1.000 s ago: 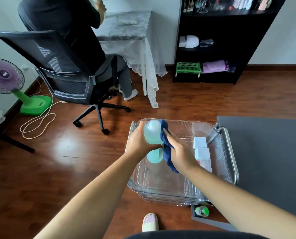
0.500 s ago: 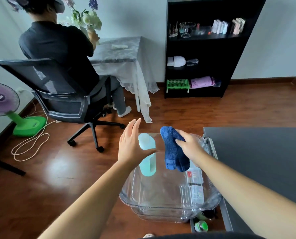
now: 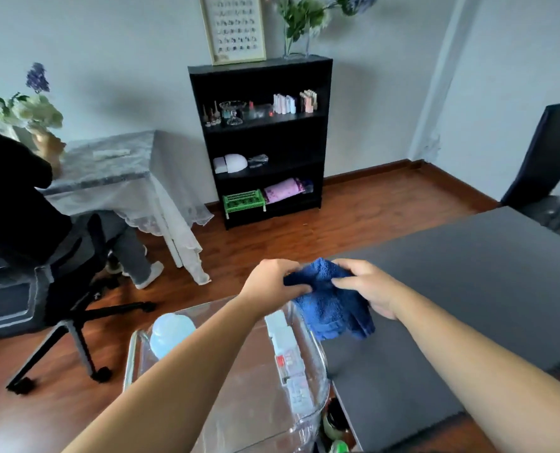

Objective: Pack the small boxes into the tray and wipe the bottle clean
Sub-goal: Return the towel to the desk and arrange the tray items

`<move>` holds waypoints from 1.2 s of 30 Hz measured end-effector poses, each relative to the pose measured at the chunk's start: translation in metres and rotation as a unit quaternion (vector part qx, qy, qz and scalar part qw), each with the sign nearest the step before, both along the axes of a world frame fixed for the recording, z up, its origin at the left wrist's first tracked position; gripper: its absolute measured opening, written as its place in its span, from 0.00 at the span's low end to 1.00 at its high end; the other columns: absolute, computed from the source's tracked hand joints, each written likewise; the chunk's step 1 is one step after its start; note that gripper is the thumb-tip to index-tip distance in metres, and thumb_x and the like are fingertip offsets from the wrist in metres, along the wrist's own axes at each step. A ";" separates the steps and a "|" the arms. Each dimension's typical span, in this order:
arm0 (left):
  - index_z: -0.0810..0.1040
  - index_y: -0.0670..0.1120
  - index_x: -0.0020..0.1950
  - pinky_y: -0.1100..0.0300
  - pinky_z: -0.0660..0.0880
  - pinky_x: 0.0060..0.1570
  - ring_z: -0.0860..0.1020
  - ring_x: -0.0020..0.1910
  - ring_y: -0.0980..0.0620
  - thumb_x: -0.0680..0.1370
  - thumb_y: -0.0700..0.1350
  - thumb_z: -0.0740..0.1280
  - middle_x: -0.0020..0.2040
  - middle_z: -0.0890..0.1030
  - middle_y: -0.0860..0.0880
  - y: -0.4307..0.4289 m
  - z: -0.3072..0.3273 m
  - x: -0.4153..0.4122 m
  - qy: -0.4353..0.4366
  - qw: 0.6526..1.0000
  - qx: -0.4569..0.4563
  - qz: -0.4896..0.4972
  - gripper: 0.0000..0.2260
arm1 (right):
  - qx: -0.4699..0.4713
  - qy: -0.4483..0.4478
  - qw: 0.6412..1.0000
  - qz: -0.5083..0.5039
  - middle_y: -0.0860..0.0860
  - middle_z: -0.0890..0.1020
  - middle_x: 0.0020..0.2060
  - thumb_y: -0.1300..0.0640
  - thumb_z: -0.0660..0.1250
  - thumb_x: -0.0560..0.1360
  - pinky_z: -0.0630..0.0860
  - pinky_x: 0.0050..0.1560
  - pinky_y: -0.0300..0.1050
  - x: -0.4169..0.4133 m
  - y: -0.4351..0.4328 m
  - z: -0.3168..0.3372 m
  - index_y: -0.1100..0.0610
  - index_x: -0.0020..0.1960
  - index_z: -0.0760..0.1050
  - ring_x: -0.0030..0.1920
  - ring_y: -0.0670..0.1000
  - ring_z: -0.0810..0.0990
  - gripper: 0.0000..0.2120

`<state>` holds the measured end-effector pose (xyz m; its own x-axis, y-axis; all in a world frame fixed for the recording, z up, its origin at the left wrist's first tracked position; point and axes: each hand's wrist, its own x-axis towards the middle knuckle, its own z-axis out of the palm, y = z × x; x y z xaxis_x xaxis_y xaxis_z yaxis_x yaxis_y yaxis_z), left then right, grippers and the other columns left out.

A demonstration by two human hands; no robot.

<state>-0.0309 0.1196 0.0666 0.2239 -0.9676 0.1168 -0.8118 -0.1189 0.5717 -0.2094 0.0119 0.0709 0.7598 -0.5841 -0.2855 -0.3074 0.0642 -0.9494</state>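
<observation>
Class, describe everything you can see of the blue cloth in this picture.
The blue cloth is deep blue with a fluffy, towel-like pile. It is bunched and folded, not spread flat. Both hands hold it in the air: the left hand pinches its upper left edge, and the right hand has a grip on its upper right. Its lower folds hang loose toward the near right. It hangs in front of the dark grey table, above the far right corner of the clear plastic tray. It looks clear of both.

home room | wood floor (image 3: 353,223) | bookshelf (image 3: 262,142) | lace-clothed table (image 3: 115,171) | office chair (image 3: 43,289)
</observation>
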 end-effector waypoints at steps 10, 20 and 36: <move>0.77 0.43 0.36 0.61 0.62 0.28 0.68 0.30 0.53 0.73 0.48 0.71 0.30 0.73 0.50 -0.065 0.023 -0.072 -0.056 0.976 0.160 -0.134 0.10 | -0.062 0.074 0.995 -0.007 0.50 0.82 0.55 0.56 0.74 0.69 0.73 0.62 0.43 -0.071 -0.029 -0.018 0.47 0.56 0.78 0.56 0.46 0.80 0.17; 0.79 0.41 0.40 0.58 0.66 0.32 0.70 0.32 0.51 0.77 0.48 0.67 0.34 0.76 0.47 -0.085 0.031 -0.067 -0.058 0.981 0.156 -0.101 0.12 | -0.349 0.205 0.913 -0.040 0.49 0.70 0.25 0.65 0.61 0.71 0.60 0.28 0.43 -0.074 -0.050 -0.018 0.53 0.29 0.65 0.27 0.49 0.65 0.15; 0.78 0.53 0.62 0.53 0.71 0.56 0.78 0.54 0.47 0.78 0.59 0.62 0.54 0.80 0.50 0.006 -0.113 -0.139 -0.225 0.908 0.229 -0.270 0.17 | -0.349 0.378 0.834 0.198 0.41 0.79 0.61 0.60 0.64 0.71 0.70 0.61 0.41 -0.155 0.006 -0.111 0.45 0.59 0.80 0.61 0.46 0.76 0.19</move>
<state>-0.1699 0.1259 -0.0459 -0.2673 -0.8927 -0.3629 -0.9617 0.2236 0.1584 -0.3647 0.0183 -0.0403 0.6896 -0.5546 -0.4657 -0.7012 -0.6723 -0.2376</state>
